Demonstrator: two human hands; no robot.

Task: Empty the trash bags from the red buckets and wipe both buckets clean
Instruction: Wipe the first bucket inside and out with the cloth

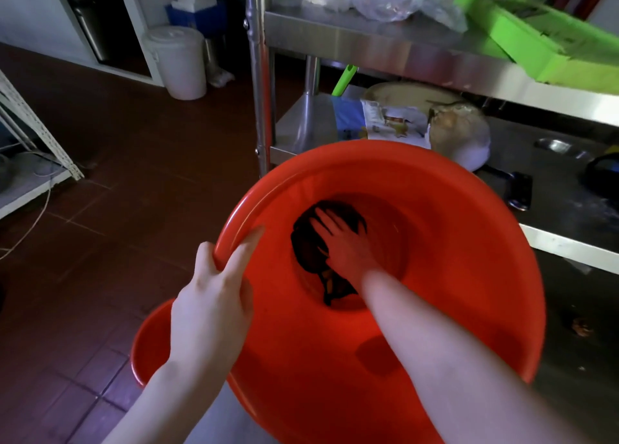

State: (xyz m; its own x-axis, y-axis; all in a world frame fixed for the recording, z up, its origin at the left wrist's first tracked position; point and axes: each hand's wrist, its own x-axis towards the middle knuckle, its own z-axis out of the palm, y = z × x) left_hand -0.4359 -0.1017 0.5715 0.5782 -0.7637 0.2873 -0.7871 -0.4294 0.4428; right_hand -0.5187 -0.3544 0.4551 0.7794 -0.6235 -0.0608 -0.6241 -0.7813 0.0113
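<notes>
Right hand is deep inside the tilted red bucket, palm down and fingers spread flat on a dark cloth pressed to the bucket floor; the grip is a flat press, not a clench. Left hand clamps the near-left rim, fingers hooked over the edge, steadying the tilt. No trash bag is visible inside, so the step in hand appears to be the wiping of this bucket's base. A second red bucket sits low behind the left hand on the tiled floor, mostly hidden; its condition cannot be judged. A steel table stands beyond. Next move likely calls for working the cloth up the inner walls while the left hand turns the rim.
</notes>
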